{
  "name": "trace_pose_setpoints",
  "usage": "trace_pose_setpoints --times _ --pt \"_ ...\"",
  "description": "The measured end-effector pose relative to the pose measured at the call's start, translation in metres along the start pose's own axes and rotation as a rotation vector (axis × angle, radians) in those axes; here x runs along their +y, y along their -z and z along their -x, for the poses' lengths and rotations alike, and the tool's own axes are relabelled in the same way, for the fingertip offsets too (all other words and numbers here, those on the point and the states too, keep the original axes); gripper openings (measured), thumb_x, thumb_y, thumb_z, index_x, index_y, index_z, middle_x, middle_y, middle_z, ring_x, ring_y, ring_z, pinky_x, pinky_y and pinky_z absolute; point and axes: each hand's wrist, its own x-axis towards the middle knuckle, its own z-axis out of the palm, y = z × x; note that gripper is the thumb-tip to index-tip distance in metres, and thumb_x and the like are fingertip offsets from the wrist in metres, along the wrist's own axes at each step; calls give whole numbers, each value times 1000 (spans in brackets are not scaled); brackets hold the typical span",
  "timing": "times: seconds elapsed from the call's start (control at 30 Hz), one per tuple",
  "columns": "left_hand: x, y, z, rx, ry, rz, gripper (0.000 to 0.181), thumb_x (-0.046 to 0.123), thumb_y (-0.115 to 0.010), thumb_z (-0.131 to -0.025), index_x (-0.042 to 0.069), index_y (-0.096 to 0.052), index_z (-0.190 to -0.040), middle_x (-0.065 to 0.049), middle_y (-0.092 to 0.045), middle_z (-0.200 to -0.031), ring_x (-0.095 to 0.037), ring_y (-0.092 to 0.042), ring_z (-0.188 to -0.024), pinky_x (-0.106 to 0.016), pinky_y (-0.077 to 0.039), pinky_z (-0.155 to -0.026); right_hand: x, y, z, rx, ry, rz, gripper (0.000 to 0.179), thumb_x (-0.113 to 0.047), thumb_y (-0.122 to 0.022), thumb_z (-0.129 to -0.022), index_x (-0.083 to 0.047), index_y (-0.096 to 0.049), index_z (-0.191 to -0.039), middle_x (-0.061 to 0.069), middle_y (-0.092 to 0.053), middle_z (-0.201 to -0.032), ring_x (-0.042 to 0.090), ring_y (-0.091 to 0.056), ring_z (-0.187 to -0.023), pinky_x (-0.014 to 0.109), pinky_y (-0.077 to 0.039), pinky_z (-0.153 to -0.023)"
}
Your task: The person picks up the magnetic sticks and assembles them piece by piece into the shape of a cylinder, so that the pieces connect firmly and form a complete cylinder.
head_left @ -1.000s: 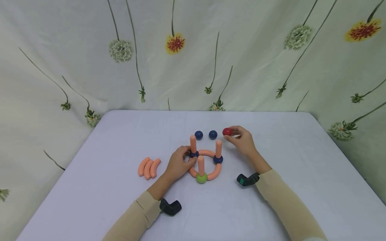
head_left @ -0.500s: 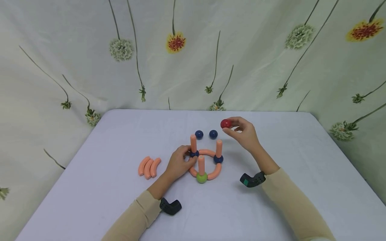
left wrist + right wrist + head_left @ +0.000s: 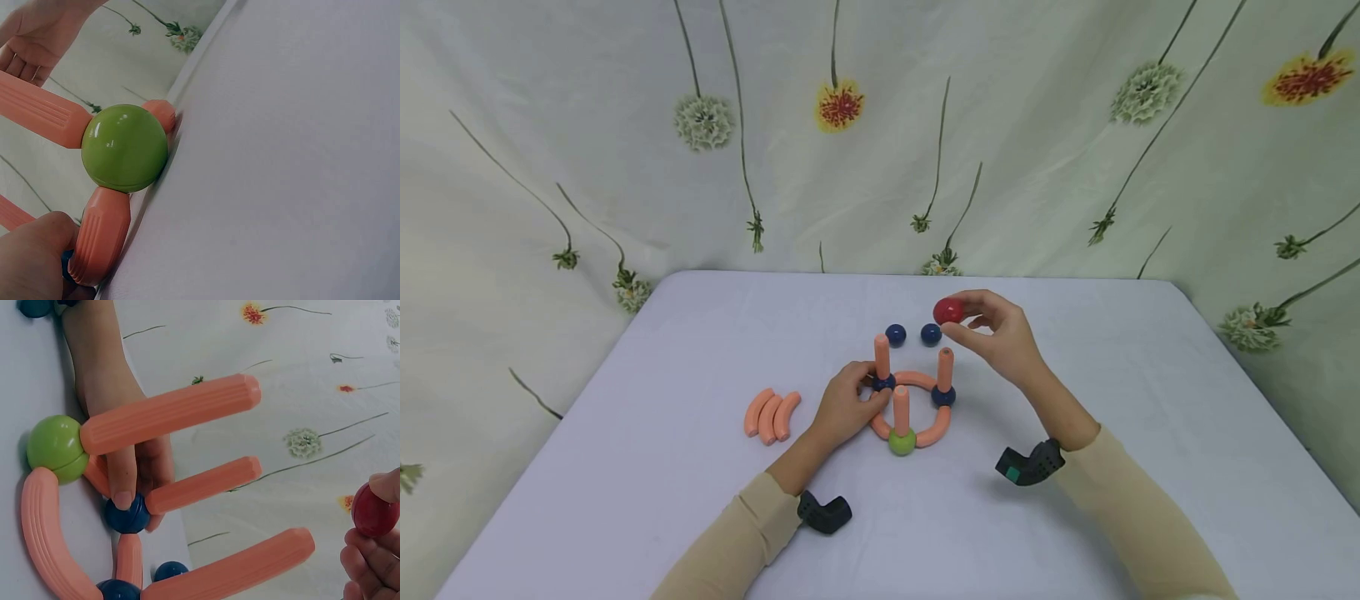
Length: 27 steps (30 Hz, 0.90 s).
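Observation:
Three curved orange rods [image 3: 934, 427] and three balls form a ring on the table. From each ball an orange straight rod [image 3: 944, 371] stands upright. The ring's front ball is green [image 3: 125, 148]; the two at the back are blue. My left hand [image 3: 844, 406] pinches the back-left blue ball [image 3: 128, 514] between thumb and fingers, at the foot of its upright rod. Raised over the table behind the ring, my right hand [image 3: 1003, 337] holds a red ball [image 3: 948, 311] by thumb and fingertips. In the right wrist view, that red ball sits at the right edge, apart from the rods.
Two loose blue balls [image 3: 896, 335] lie behind the ring. Left of my left hand, three curved orange rods [image 3: 767, 417] lie side by side on the white table [image 3: 625, 500]. A flower-print cloth [image 3: 880, 167] hangs beyond the table's back edge.
My right hand has lifted the red ball off the table, then carried it left to above the right-hand loose blue ball. My left hand has stayed on the ring.

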Motion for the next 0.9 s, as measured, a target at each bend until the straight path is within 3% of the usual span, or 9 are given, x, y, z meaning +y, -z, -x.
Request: trace_pose_setpoints --times 0.2,0.4,0.7,0.9 --pt "-1 1 0 -3 6 0 39 15 -69 -86 3 -63 -123 -7 -62 -107 -21 -59 -97 -38 -46 -82 -10 -6 6 -32 36 -26 37 0 -75 -82 5 -63 -117 16 -67 -106 17 -60 -95 29 -48 -79" --pt "-1 1 1 -3 1 -3 39 16 -69 -86 3 -63 -122 -7 -62 -106 -21 -59 -96 -37 -46 -81 -16 -14 14 -68 39 -45 36 -1 -75 -82 4 -64 -115 14 -68 -102 19 -58 -93 25 -46 -72" --pt "-2 1 1 -9 9 2 39 18 -69 -86 5 -63 -123 -6 -62 -104 -20 -57 -95 -37 -46 -81 -24 -26 28 -150 69 -100 34 0 -74 -81 2 -64 -114 9 -65 -95 23 -58 -77 26 -49 -65" --pt "-1 2 1 -13 6 -3 39 18 -70 -86 4 -63 -123 -7 -62 -105 -20 -57 -95 -37 -46 -80 -24 -35 34 -186 89 -118 32 -2 -76 -81 -1 -66 -112 6 -66 -96 20 -57 -83 25 -46 -62"
